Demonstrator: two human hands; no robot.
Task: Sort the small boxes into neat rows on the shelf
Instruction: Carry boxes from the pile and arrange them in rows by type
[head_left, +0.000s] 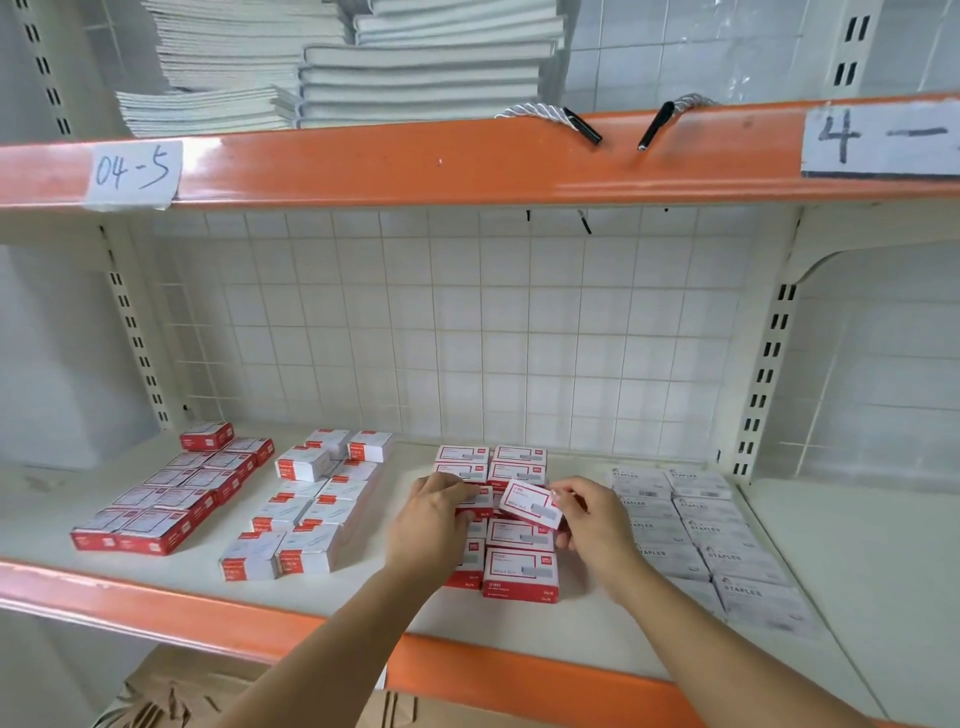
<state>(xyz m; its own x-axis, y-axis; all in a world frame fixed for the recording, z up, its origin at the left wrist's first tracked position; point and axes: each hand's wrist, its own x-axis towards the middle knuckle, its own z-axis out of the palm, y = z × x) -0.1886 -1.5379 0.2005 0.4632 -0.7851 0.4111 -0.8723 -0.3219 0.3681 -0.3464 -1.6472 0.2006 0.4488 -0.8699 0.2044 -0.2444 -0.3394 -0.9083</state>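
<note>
Small boxes lie in groups on the cream shelf. In the middle stand two rows of red-and-white boxes. My right hand pinches one red-and-white box, tilted and lifted above those rows. My left hand lies over the left row, its fingers curled on a box there. Red boxes fill the left end, white boxes with red ends sit beside them, and pale grey staples boxes form two rows on the right.
An orange rail edges the shelf front. A wire grid backs the shelf. The upper shelf carries stacked notebooks and a cord. Brown cardboard sits below.
</note>
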